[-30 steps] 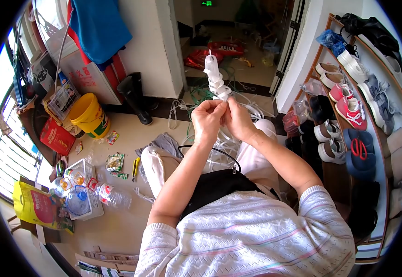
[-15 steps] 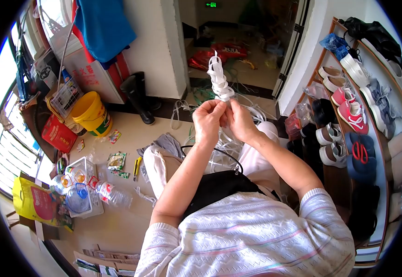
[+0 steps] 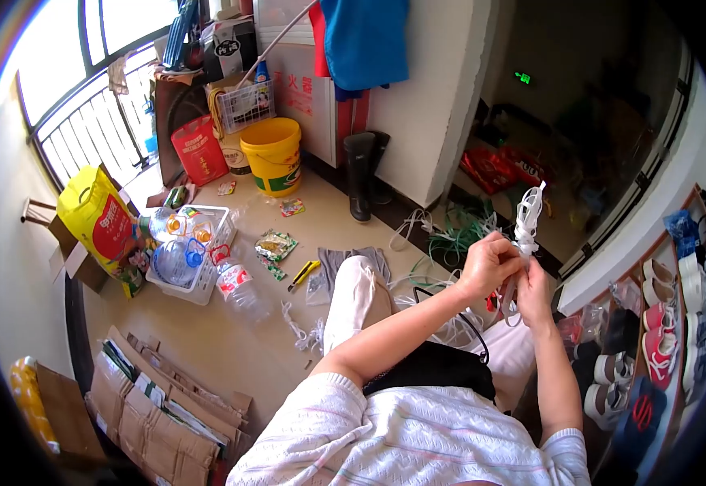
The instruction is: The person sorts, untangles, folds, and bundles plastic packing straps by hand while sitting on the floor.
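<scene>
A bundle of folded white strap stands upright above my two hands, its loops fanning out at the top. My left hand is closed, thumb and fingers pinched on the strap at the bundle's lower end. Close beside it, my right hand is also closed around the base of the bundle. A loop of strap hangs below the fingers, with something small and red just behind it. Loose white strap lies around my legs, and a tangle of green strap is on the floor beyond my hands.
A yellow-black cutter lies left of my knee, near a grey cloth. Further left are a white basket with plastic bottles and a yellow bucket. Flattened cardboard is at lower left, a shoe rack at right.
The view has swung left, so my hands and the bundle appear further right. Cardboard at lower left has come into view. Both hands still grip the strap.
</scene>
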`<state>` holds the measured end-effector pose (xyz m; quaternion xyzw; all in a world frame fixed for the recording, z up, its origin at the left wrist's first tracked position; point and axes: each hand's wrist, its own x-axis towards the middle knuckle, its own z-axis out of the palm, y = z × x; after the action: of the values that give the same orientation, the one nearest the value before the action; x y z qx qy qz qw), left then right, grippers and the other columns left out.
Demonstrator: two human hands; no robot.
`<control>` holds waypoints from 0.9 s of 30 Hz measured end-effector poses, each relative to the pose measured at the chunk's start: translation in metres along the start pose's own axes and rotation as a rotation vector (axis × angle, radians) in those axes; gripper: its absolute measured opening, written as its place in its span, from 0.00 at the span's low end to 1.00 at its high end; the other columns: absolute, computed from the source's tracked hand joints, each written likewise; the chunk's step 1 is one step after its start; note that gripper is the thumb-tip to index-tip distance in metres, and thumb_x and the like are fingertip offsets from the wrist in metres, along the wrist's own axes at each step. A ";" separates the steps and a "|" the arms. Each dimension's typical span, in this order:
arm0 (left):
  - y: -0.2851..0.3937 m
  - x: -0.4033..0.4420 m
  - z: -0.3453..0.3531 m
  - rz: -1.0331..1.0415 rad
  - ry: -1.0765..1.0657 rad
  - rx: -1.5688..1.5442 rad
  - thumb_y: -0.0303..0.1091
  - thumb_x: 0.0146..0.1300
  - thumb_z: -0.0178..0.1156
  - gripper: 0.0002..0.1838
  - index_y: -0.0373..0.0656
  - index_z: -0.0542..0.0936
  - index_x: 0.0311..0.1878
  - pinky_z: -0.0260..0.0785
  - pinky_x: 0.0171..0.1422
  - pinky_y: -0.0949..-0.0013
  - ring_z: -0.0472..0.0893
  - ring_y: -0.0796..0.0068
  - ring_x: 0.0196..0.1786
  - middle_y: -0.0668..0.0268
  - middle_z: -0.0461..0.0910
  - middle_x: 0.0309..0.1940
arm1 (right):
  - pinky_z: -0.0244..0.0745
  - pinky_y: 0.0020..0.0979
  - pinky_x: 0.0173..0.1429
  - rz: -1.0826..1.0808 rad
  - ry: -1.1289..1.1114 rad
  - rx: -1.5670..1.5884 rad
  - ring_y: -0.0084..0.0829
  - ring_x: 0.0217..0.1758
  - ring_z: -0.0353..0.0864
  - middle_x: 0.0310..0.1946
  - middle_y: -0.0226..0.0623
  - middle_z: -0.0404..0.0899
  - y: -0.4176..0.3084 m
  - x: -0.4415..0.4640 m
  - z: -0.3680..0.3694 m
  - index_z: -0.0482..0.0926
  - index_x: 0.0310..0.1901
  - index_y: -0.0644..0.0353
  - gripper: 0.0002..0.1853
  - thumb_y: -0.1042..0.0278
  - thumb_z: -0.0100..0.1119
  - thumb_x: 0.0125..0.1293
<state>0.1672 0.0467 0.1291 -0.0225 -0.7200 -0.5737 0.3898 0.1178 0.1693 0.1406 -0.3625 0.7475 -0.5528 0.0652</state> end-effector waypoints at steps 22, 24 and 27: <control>-0.010 -0.007 0.012 -0.192 -0.079 -0.370 0.24 0.57 0.60 0.05 0.31 0.78 0.33 0.70 0.25 0.80 0.76 0.80 0.27 0.66 0.69 0.36 | 0.69 0.27 0.22 -0.007 0.088 0.041 0.23 0.19 0.74 0.18 0.35 0.74 0.004 -0.002 0.002 0.68 0.37 0.66 0.07 0.72 0.42 0.68; -0.012 -0.007 0.011 -0.168 -0.054 -0.384 0.24 0.55 0.61 0.05 0.32 0.78 0.32 0.69 0.26 0.78 0.76 0.81 0.25 0.65 0.72 0.37 | 0.69 0.29 0.22 -0.037 0.103 0.067 0.25 0.19 0.76 0.18 0.38 0.75 0.014 0.000 0.001 0.66 0.35 0.67 0.06 0.72 0.43 0.67; -0.006 -0.007 0.008 -0.140 -0.034 -0.212 0.25 0.55 0.61 0.05 0.33 0.79 0.33 0.70 0.30 0.76 0.76 0.80 0.28 0.64 0.72 0.38 | 0.70 0.31 0.23 -0.072 0.124 -0.037 0.30 0.19 0.77 0.17 0.40 0.75 0.004 -0.005 0.002 0.64 0.33 0.66 0.06 0.73 0.43 0.67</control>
<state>0.1649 0.0544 0.1199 -0.0230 -0.6615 -0.6721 0.3319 0.1201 0.1711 0.1349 -0.3554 0.7466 -0.5623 -0.0076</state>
